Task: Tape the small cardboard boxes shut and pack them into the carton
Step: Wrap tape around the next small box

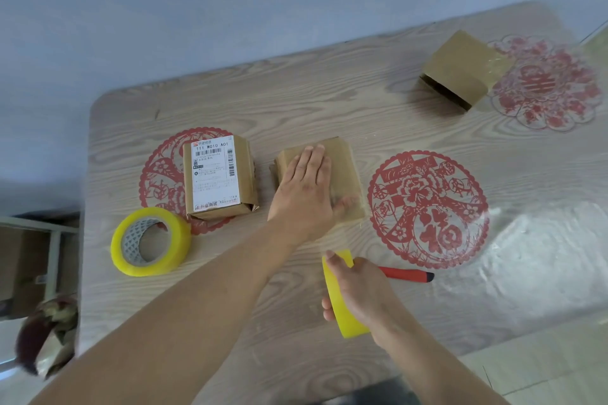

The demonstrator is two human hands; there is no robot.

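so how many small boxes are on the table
3: a labelled box left of centre, a box under the left hand, and an open box far right.

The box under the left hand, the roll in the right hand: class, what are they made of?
Box: brown cardboard, matt, with a glossy strip that looks like clear tape. Roll: yellowish glossy plastic packing tape, probably translucent.

We seem to be in a home: a wood-grain table [329, 102] under clear plastic, red paper-cut decorations [427, 207] beneath, tiled floor [543, 368] alongside
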